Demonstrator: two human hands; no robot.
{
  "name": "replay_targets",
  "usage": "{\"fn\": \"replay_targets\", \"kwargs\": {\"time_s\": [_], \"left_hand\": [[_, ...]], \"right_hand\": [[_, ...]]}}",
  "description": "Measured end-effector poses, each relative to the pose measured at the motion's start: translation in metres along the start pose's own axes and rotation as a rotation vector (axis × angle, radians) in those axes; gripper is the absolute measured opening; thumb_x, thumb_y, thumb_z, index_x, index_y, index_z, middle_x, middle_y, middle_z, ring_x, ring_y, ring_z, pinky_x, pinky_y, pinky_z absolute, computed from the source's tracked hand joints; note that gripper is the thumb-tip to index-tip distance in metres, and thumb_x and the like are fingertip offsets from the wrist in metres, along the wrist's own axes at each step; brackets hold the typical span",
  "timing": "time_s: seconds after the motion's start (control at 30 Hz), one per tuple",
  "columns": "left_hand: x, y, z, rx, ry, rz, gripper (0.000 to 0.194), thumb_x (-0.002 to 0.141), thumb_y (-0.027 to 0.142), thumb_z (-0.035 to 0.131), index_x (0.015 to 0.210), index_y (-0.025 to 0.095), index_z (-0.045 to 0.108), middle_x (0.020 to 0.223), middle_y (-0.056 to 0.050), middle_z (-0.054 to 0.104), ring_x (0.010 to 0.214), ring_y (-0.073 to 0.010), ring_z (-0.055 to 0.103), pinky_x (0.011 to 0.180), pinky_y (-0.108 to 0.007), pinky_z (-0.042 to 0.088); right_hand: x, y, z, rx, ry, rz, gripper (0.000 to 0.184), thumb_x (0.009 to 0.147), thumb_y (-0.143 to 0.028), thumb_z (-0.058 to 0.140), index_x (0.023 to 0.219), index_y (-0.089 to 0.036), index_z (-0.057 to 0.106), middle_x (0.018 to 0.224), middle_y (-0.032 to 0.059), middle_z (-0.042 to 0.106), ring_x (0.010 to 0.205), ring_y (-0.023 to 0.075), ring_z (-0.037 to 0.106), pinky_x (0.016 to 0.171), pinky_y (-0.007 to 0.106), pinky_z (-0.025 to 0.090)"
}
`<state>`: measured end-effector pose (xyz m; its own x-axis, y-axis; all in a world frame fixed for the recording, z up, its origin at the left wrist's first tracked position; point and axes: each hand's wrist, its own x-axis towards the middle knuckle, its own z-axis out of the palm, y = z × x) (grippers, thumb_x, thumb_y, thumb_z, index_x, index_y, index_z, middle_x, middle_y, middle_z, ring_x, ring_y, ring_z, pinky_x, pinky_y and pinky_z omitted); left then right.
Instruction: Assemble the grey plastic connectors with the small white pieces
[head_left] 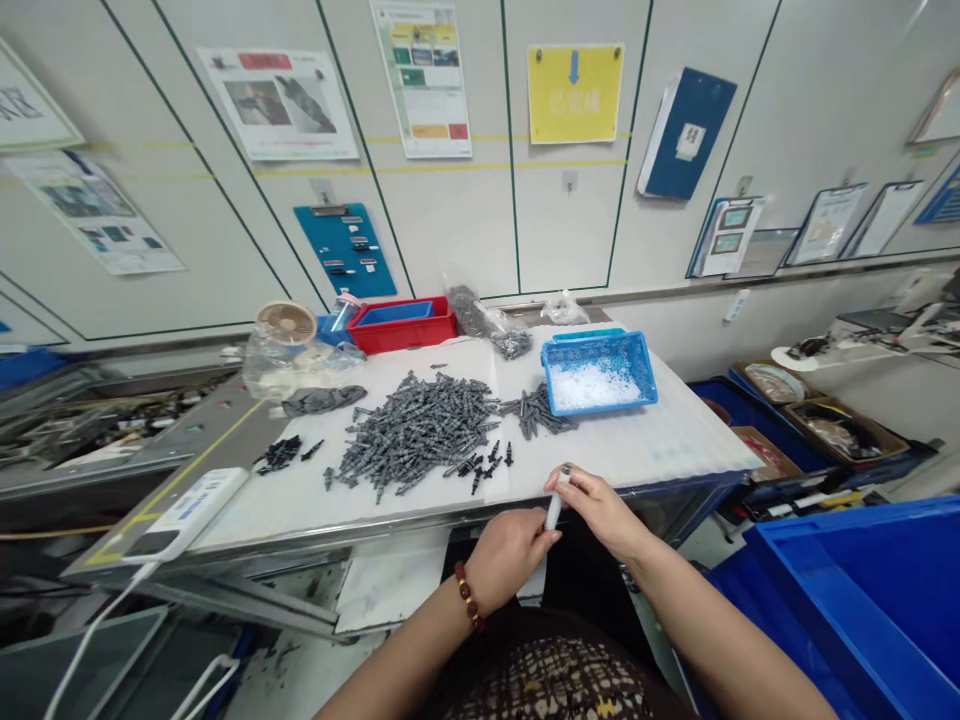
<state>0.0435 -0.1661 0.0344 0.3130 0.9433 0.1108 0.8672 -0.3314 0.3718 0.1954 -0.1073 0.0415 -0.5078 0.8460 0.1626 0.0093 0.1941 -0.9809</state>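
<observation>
My left hand [506,556] and my right hand [596,512] meet just off the table's near edge, both gripping a small white tube [553,506]. The left fingers hold its lower end, and the right thumb and fingers pinch its upper part. A beaded bracelet [469,596] circles my left wrist. Ahead of my hands lies a large heap of grey plastic connectors [412,435], with a smaller heap [536,410] to its right. Black small parts [279,454] lie at the left. A blue crate [598,372] holds white pieces.
A white sheet covers the steel table [637,450]. A red crate [401,325] with a blue tray, a small fan [286,323], plastic bags and a white power bank [187,512] stand around it. A blue bin [847,610] sits at lower right.
</observation>
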Motion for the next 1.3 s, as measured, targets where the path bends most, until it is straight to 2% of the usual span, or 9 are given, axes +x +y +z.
{"fn": "replay_targets", "kwargs": {"time_s": [0.1, 0.2, 0.3, 0.5, 0.6, 0.7, 0.87, 1.13, 1.3], "left_hand": [[0.006, -0.004, 0.002, -0.015, -0.027, 0.052, 0.022, 0.089, 0.03, 0.048, 0.076, 0.017, 0.059, 0.073, -0.002, 0.064, 0.067, -0.0158, 0.059, 0.06, -0.024, 0.041], [0.02, -0.014, -0.002, 0.023, -0.005, 0.121, 0.019, 0.091, 0.03, 0.046, 0.094, 0.019, 0.061, 0.086, -0.001, 0.066, 0.078, -0.0143, 0.06, 0.07, -0.023, 0.044], [0.05, -0.029, -0.01, 0.205, 0.07, 0.024, 0.025, 0.092, 0.021, 0.041, 0.112, 0.019, 0.056, 0.101, -0.006, 0.064, 0.093, -0.0169, 0.058, 0.081, -0.028, 0.044], [0.13, -0.055, -0.015, 0.377, 0.005, -0.108, 0.016, 0.086, 0.009, 0.048, 0.087, 0.009, 0.064, 0.094, -0.016, 0.062, 0.095, -0.025, 0.057, 0.076, -0.037, 0.047], [0.148, -0.063, -0.01, 0.425, -0.063, -0.124, 0.018, 0.087, 0.022, 0.054, 0.1, 0.011, 0.06, 0.103, -0.011, 0.061, 0.093, -0.0206, 0.059, 0.079, -0.038, 0.049], [0.153, -0.066, -0.007, 0.437, -0.099, -0.109, 0.022, 0.088, 0.027, 0.054, 0.105, 0.013, 0.058, 0.107, -0.008, 0.059, 0.094, -0.0192, 0.058, 0.08, -0.038, 0.05], [0.154, -0.062, -0.012, 0.387, -0.069, -0.089, 0.017, 0.086, 0.011, 0.048, 0.082, 0.01, 0.065, 0.095, -0.014, 0.062, 0.098, -0.0237, 0.055, 0.075, -0.034, 0.049], [0.141, -0.049, -0.01, 0.123, 0.167, -0.105, 0.025, 0.089, 0.018, 0.044, 0.11, 0.017, 0.058, 0.097, -0.008, 0.063, 0.09, -0.02, 0.059, 0.079, -0.031, 0.048], [0.114, -0.037, 0.003, -0.127, 0.306, -0.099, 0.03, 0.087, 0.014, 0.045, 0.116, 0.017, 0.054, 0.095, -0.007, 0.065, 0.082, -0.0155, 0.063, 0.074, -0.026, 0.051]], "right_hand": [[0.001, 0.005, -0.002, 0.034, 0.019, 0.019, 0.03, 0.082, -0.049, 0.052, 0.079, -0.02, 0.06, 0.077, 0.001, 0.054, 0.077, 0.0166, 0.05, 0.075, 0.028, 0.04], [0.0, 0.012, -0.009, 0.178, 0.06, 0.064, 0.031, 0.083, -0.05, 0.051, 0.08, -0.02, 0.056, 0.075, 0.0015, 0.054, 0.073, 0.0165, 0.05, 0.072, 0.029, 0.041], [-0.004, 0.017, -0.019, 0.223, 0.111, 0.089, 0.031, 0.083, -0.052, 0.051, 0.082, -0.021, 0.054, 0.073, 0.0014, 0.052, 0.07, 0.016, 0.049, 0.066, 0.028, 0.041], [-0.012, 0.018, -0.037, 0.182, 0.119, 0.13, 0.032, 0.081, -0.054, 0.052, 0.082, -0.022, 0.055, 0.071, 0.0018, 0.051, 0.067, 0.0166, 0.047, 0.06, 0.027, 0.039], [-0.015, 0.024, -0.046, 0.142, 0.12, 0.149, 0.033, 0.082, -0.055, 0.05, 0.082, -0.022, 0.055, 0.072, 0.0033, 0.052, 0.068, 0.0178, 0.047, 0.06, 0.029, 0.038], [-0.014, 0.034, -0.054, 0.131, 0.115, 0.167, 0.035, 0.081, -0.056, 0.051, 0.084, -0.022, 0.056, 0.072, 0.0038, 0.052, 0.069, 0.0188, 0.048, 0.06, 0.029, 0.039], [-0.002, 0.04, -0.065, 0.126, 0.037, 0.197, 0.036, 0.081, -0.056, 0.051, 0.085, -0.021, 0.055, 0.072, 0.0026, 0.053, 0.074, 0.0181, 0.049, 0.066, 0.028, 0.04], [0.014, 0.016, -0.061, 0.013, -0.061, 0.166, 0.037, 0.084, -0.055, 0.047, 0.093, -0.02, 0.056, 0.064, -0.0016, 0.048, 0.064, 0.0145, 0.046, 0.064, 0.026, 0.038], [0.01, 0.016, -0.052, 0.011, -0.082, 0.103, 0.04, 0.087, -0.053, 0.042, 0.099, -0.017, 0.054, 0.062, -0.0035, 0.04, 0.061, 0.0131, 0.041, 0.061, 0.026, 0.036]]}}
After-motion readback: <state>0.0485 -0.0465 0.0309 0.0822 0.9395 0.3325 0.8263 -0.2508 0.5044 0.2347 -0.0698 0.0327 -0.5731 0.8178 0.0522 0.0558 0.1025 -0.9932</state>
